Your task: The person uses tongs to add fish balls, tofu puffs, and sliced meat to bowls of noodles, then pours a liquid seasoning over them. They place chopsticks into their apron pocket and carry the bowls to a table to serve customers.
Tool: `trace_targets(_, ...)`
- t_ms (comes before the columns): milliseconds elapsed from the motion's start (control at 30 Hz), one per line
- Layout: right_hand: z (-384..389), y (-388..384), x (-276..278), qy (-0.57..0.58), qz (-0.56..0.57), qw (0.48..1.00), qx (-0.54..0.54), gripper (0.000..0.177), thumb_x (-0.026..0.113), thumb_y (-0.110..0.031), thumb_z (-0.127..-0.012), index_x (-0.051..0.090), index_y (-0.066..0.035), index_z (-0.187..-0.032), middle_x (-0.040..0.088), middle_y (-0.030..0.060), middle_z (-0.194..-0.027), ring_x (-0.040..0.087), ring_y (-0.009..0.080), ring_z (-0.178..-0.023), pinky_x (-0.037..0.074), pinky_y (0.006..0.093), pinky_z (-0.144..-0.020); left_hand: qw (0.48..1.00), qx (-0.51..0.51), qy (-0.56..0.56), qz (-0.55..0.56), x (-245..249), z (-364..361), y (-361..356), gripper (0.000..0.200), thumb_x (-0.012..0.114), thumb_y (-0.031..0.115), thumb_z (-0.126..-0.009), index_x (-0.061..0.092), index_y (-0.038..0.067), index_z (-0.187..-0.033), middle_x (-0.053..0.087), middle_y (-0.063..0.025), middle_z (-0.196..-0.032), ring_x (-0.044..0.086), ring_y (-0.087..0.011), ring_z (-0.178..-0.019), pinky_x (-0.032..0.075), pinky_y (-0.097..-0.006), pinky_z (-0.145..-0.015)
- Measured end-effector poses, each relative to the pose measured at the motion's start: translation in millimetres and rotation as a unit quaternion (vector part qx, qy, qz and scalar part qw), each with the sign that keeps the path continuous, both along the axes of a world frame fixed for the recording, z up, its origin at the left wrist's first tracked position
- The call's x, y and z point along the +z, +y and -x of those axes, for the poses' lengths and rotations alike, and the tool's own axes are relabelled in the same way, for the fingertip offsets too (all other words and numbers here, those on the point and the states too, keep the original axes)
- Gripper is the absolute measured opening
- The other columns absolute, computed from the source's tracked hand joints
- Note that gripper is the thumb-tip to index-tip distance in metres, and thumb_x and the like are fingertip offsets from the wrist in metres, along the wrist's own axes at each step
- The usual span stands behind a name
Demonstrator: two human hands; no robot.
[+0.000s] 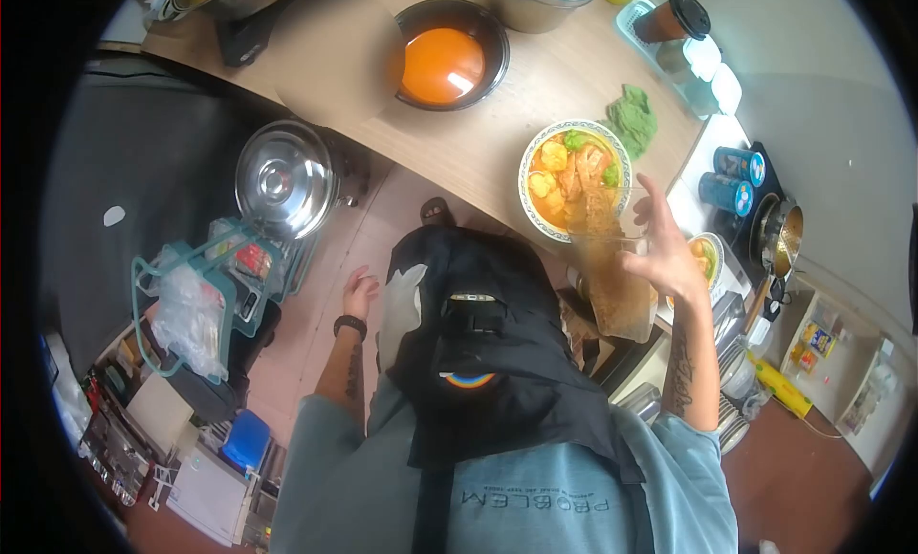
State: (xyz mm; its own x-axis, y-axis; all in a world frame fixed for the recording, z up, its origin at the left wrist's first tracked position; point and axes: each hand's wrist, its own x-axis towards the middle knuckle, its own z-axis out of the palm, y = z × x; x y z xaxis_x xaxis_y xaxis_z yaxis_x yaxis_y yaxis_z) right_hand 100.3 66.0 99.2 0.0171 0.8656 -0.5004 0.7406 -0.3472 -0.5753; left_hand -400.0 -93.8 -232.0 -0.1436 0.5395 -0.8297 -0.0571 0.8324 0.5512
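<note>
My right hand [660, 246] grips a clear plastic container [617, 301] by its side, thumb and fingers apart around it. Brown contents show through the container's walls; I cannot make out what they are. Its upper end overlaps the edge of a patterned bowl [527, 195] in my view. Orange broth, yellow chunks, green pieces and brownish pieces fill that bowl. My left hand [360, 291] hangs beside the black apron [497, 344], fingers loosely bent and apart, holding nothing.
A black bowl of orange liquid [445, 66] and a lidded pot [540, 4] stand farther back. A green cloth [631, 122] lies behind the patterned bowl. At right are blue cans [727, 193], a smaller bowl [706, 258] and pans [779, 234]. A silver lid [282, 176] is at left.
</note>
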Motion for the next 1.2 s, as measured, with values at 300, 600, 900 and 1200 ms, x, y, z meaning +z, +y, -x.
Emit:
trace_targets(300, -4.9, 12.3, 4.5, -0.019, -0.002, 1.000, -0.012, 0.108, 0.077, -0.025, -0.058, 0.029, -0.006, -0.153, 0.051, 0.0192, -0.116, 0.055, 0.0315, -0.106, 0.046, 0.0410, -0.100, 1.000, -0.028, 0.008, -0.012, 1.8, -10.3, 13.3, 0.051, 0.061, 0.028, -0.090, 0.056, 0.010, -0.137, 0.065, -0.0119, -0.118, 0.062, -0.0226, -0.106, 0.051, -0.0360, -0.088)
trace_targets(600, -5.6, 3.3, 3.1, -0.005, 0.006, 1.000, -0.001, 0.109, 0.078, -0.024, -0.058, 0.029, -0.004, -0.153, 0.051, 0.0201, -0.117, 0.054, 0.0317, -0.110, 0.045, 0.0400, -0.102, 0.999, -0.037, 0.025, 0.001, -9.2, 9.9, 12.0, 0.054, 0.062, 0.032, -0.089, 0.054, 0.010, -0.138, 0.064, -0.0090, -0.115, 0.061, -0.0237, -0.110, 0.049, -0.0383, -0.090)
trace_targets(900, -13.0, -10.9, 1.7, -0.021, 0.005, 1.000, -0.006, 0.110, 0.078, -0.022, -0.058, 0.027, -0.005, -0.154, 0.051, 0.0204, -0.118, 0.054, 0.0328, -0.114, 0.044, 0.0403, -0.103, 0.999, -0.035, 0.009, -0.007, -1.9, 1.8, 29.0, 0.051, 0.061, 0.029, -0.090, 0.055, 0.011, -0.138, 0.064, -0.0113, -0.121, 0.060, -0.0235, -0.112, 0.049, -0.0364, -0.090)
trace_targets(1200, -26.8, -36.3, 0.1, 0.010, -0.037, 0.999, -0.026, 0.112, 0.077, -0.027, -0.057, 0.027, -0.003, -0.154, 0.050, 0.0171, -0.118, 0.052, 0.0300, -0.114, 0.042, 0.0391, -0.104, 0.995, -0.095, 0.021, -0.003, -9.3, 2.4, 45.3, 0.050, 0.060, 0.028, -0.091, 0.055, 0.011, -0.138, 0.064, -0.0116, -0.121, 0.061, -0.0236, -0.112, 0.050, -0.0372, -0.090)
